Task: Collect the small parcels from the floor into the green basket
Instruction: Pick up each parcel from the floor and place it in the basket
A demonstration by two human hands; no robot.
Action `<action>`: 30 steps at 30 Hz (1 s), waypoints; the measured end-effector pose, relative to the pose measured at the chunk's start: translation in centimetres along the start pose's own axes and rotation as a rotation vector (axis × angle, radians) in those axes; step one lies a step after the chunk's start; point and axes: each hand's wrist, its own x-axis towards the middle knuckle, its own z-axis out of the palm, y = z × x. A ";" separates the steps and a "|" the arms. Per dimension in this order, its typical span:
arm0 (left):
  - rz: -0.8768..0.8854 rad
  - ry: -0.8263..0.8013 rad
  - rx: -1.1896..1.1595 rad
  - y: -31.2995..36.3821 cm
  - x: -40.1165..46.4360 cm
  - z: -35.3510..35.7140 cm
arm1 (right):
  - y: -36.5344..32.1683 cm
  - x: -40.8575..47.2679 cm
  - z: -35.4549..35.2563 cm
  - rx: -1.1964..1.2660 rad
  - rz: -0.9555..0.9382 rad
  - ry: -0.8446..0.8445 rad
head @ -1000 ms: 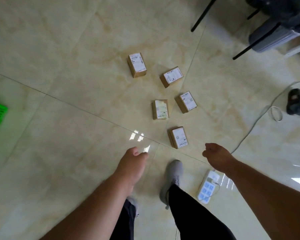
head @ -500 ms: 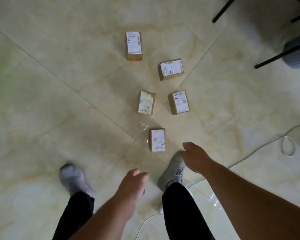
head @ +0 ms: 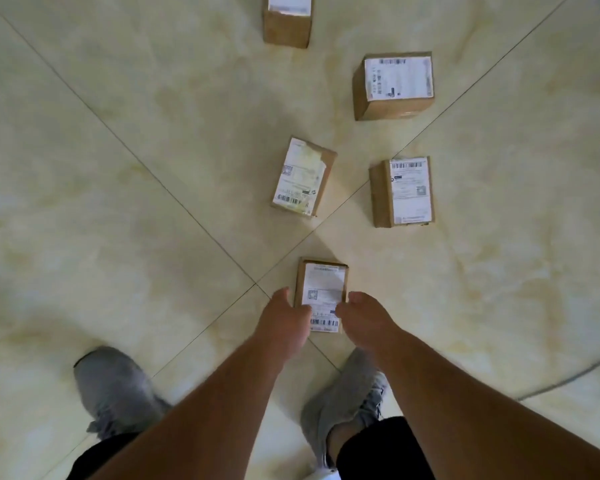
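Several small brown parcels with white labels lie on the tiled floor. The nearest parcel [head: 322, 284] sits just in front of my feet. My left hand [head: 284, 323] is at its left near corner and my right hand [head: 364, 317] at its right near corner, both with loosely curled fingers flanking its near end; neither plainly grips it. Farther off lie a parcel with a torn label [head: 303, 176], one to its right [head: 402, 192], a bigger one [head: 394, 84] and one cut by the top edge [head: 286, 22]. The green basket is out of view.
My grey shoes stand on the floor, the left one [head: 118, 389] and the right one [head: 343, 400] just behind the nearest parcel. A thin cable [head: 568, 375] runs across the tiles at the lower right.
I have bent down closer to the parcels. Both hands moved forward and together, from apart above my feet to either side of the nearest parcel.
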 end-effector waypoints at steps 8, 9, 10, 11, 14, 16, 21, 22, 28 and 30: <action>0.080 -0.073 -0.021 -0.1 2.2 0.3 | -0.5 0.6 0.7 0.064 -0.047 -0.028; 0.086 -0.076 -0.029 0.1 1.0 -0.8 | -1.1 -0.5 0.5 0.058 -0.056 -0.033; 0.092 -0.077 -0.044 0.4 -0.4 -2.1 | -2.0 -1.9 0.3 0.049 -0.068 -0.040; 0.096 -0.071 -0.059 0.7 -1.9 -3.7 | -3.1 -3.5 0.3 0.044 -0.080 -0.049; 0.141 -0.035 -0.140 1.4 -6.7 -9.2 | -7.3 -8.8 0.4 0.017 -0.169 -0.051; 0.165 -0.001 -0.198 1.8 -10.1 -13.6 | -10.9 -12.9 1.1 0.018 -0.218 -0.059; 0.240 0.081 -0.332 1.6 -19.0 -26.0 | -20.7 -23.6 4.7 -0.018 -0.334 -0.111; 0.254 0.097 -0.353 1.2 -20.7 -28.6 | -22.6 -25.7 5.8 -0.022 -0.350 -0.121; 0.319 0.151 -0.437 -2.2 -29.7 -43.4 | -33.0 -37.6 13.5 -0.032 -0.446 -0.185; 0.337 0.185 -0.462 -3.2 -31.9 -47.7 | -35.9 -40.6 16.0 -0.034 -0.489 -0.208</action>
